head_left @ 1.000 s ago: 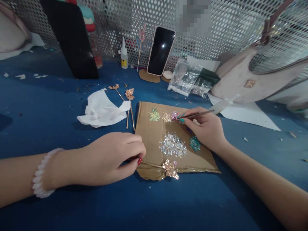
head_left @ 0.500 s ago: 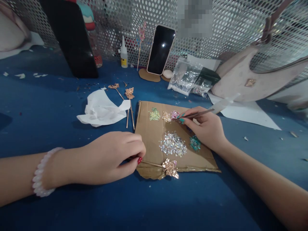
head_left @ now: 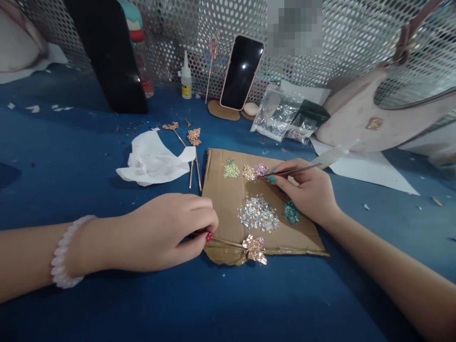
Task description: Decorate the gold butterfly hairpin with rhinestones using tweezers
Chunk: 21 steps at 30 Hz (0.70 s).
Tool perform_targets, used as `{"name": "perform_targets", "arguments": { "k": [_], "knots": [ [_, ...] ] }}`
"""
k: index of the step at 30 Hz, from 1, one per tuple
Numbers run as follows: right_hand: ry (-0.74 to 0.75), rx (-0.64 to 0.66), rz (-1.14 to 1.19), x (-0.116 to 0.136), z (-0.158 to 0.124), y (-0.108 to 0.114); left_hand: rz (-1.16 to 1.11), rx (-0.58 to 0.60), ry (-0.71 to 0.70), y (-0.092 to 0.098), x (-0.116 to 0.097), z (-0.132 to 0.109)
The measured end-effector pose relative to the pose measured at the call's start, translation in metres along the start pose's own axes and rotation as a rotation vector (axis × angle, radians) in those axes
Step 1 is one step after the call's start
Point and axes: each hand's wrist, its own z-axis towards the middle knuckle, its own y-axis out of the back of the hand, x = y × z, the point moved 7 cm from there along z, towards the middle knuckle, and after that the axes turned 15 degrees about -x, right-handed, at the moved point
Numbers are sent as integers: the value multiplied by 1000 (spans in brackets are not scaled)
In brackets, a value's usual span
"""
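Observation:
A brown cardboard sheet [head_left: 228, 199] lies on the blue table with small piles of sequins on it: green [head_left: 231, 168], gold [head_left: 249, 173], pink [head_left: 261, 169], silver [head_left: 258, 213] and teal [head_left: 291, 212]. My left hand [head_left: 167, 230] is closed, pinching the thin stick of a gold butterfly pick [head_left: 254, 248] at the cardboard's near edge. My right hand [head_left: 308, 190] is closed on metal tweezers [head_left: 292, 170], whose tips touch the pink sequin pile.
Crumpled white paper [head_left: 151, 161] and two more gold picks [head_left: 194, 142] lie left of the cardboard. A glue bottle [head_left: 185, 78], a propped phone [head_left: 241, 72], plastic bags [head_left: 281, 114], a pink handbag [head_left: 370, 118] and a black slab [head_left: 110, 57] stand along the perforated metal wall.

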Motion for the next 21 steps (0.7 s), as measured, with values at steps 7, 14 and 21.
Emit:
{"name": "perform_targets", "arguments": {
  "k": [7,14,21],
  "knots": [
    [-1,19,-17,-1,0,-1,-8,-17,-9,1,-1,0],
    [5,35,-33,1,-1,-1,-4,-16,-6,1,-1,2],
    [-9,36,-16,0,0,-1,1,-17,-22,1,0,1]
  ]
}}
